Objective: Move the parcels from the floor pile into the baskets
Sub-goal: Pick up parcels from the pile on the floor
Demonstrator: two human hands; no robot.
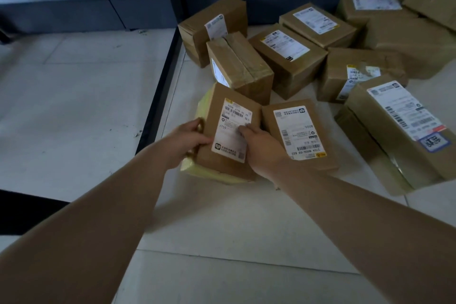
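Observation:
A small brown cardboard parcel [230, 116] with a white label lies tilted on a pale yellow soft package [197, 170] on the floor. My left hand [188, 139] grips its left edge, fingers curled round the side. My right hand [261, 145] holds its right side, thumb and fingers across the label. A flat brown parcel [299, 136] lies right beside it. Several more brown parcels form the floor pile [291, 57] behind and to the right. No basket is in view.
A dark rail [160, 96] runs diagonally along the left of the pile, with pale floor tiles [81, 96] beyond it. Dark shelving bases [138, 7] stand at the back. A long parcel [399, 128] lies at the right.

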